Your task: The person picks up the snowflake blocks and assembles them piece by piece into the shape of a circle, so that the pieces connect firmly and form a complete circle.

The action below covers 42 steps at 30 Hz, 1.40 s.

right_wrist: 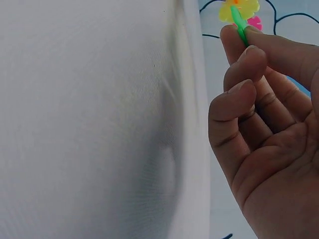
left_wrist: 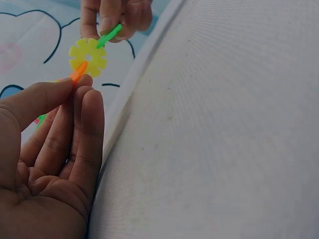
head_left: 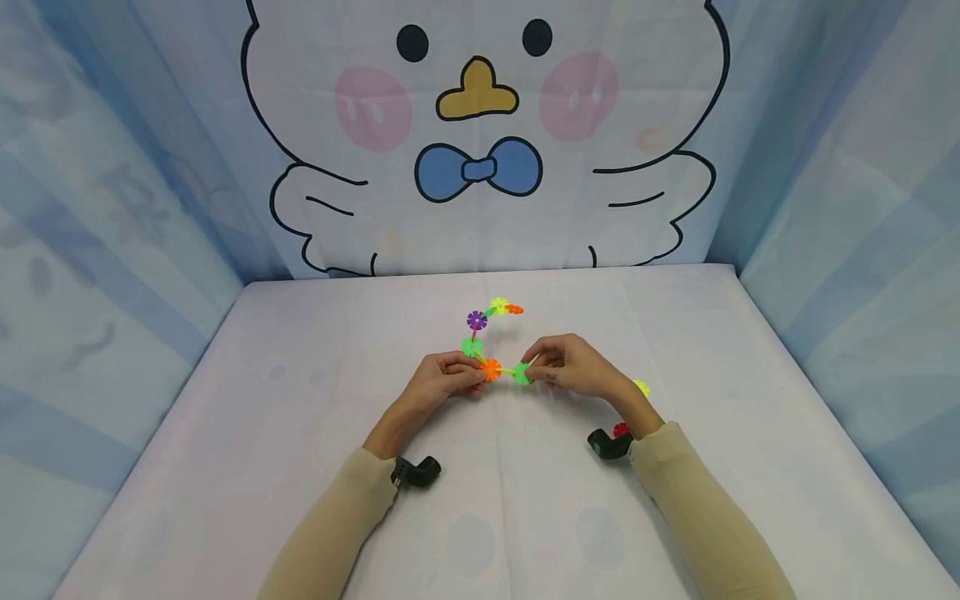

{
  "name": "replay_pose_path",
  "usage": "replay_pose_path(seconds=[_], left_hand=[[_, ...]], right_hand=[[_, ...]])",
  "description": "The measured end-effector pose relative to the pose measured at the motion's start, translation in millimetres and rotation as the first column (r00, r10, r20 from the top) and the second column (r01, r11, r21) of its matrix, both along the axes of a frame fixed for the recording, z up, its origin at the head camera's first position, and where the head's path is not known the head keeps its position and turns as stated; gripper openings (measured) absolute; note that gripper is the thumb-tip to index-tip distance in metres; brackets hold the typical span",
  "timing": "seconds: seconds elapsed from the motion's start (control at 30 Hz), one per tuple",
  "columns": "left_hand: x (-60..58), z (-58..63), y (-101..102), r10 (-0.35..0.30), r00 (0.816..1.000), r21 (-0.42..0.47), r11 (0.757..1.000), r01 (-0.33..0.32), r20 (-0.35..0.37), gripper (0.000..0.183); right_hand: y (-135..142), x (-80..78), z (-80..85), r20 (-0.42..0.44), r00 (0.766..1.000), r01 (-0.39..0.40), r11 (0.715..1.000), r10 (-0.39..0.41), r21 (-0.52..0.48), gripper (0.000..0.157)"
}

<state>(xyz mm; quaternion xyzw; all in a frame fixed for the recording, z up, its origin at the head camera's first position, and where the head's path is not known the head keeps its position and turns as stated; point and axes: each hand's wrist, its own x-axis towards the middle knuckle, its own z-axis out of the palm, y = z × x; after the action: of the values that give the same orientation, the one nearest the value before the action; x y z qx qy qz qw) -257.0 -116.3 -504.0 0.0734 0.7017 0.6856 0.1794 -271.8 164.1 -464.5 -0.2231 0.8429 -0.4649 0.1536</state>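
A chain of slotted plastic snowflake discs stretches between my two hands. In the head view, my left hand (head_left: 442, 377) pinches an orange snowflake disc (head_left: 491, 370) between thumb and fingertips. My right hand (head_left: 576, 365) pinches a green snowflake disc (head_left: 521, 373). A yellow snowflake disc (left_wrist: 88, 57), nearly edge-on in the head view, joins the orange and green ones in the left wrist view. From the orange disc the chain curves away past a second green disc (head_left: 471, 347), a purple disc (head_left: 477, 320) and a yellow disc (head_left: 498, 307), ending in orange (head_left: 514, 309).
Beside my right forearm lie a loose yellow disc (head_left: 642, 388) and a red disc (head_left: 622, 429), both partly hidden by the arm. Black wrist cameras (head_left: 420, 472) sit at both cuffs. A white cloth covers the table (head_left: 300, 417), with printed curtains (head_left: 847, 250) around it.
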Motion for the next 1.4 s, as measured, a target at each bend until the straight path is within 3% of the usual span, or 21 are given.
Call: replay_pose_path(seconds=[0.23, 0.73, 1.4], left_hand=[[1.2, 1.4, 1, -0.002, 1.0, 0.008, 1.0, 0.002, -0.016, 0.023], [2.1, 1.0, 0, 0.018, 0.999, 0.005, 1.0, -0.018, -0.03, 0.022], [2.3, 3.1, -1, -0.011, 0.998, -0.086, 0.996, 0.006, -0.055, 0.019]], right_hand=[[-1, 0.2, -0.7, 0.02, 0.999, 0.046, 0.998, -0.046, -0.032, 0.018], [-9, 2.2, -2.2, 0.075, 0.995, 0.066, 0.993, -0.059, -0.096, 0.016], [-11, 3.4, -1.1, 0.086, 0.995, 0.053, 0.992, -0.044, -0.113, 0.015]])
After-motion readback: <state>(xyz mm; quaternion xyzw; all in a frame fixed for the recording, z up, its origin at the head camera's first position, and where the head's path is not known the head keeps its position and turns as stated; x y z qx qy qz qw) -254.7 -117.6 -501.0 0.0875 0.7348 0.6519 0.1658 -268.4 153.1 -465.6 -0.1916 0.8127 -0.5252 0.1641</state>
